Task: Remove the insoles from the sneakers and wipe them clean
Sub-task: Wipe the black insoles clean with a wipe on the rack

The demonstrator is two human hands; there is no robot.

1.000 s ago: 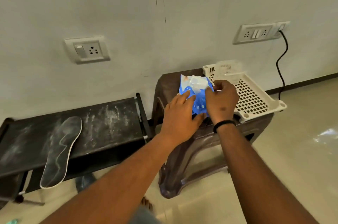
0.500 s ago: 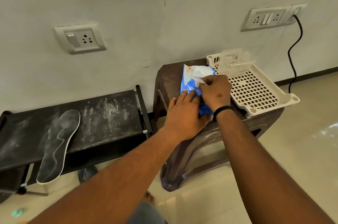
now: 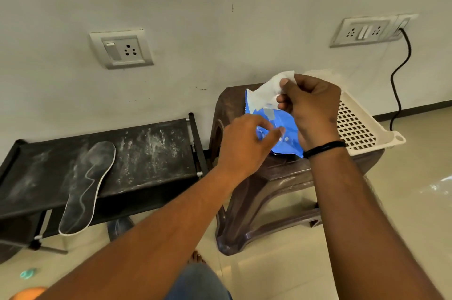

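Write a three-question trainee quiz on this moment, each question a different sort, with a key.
1. True or false: the insole lies on the brown stool.
2. The right hand pinches: A) a white wipe B) the black cable C) the insole.
3. Fill in: the left hand's fingers touch the blue ____.

Key: 1 false, it lies on the black rack; 2 A; 3 wipes pack.
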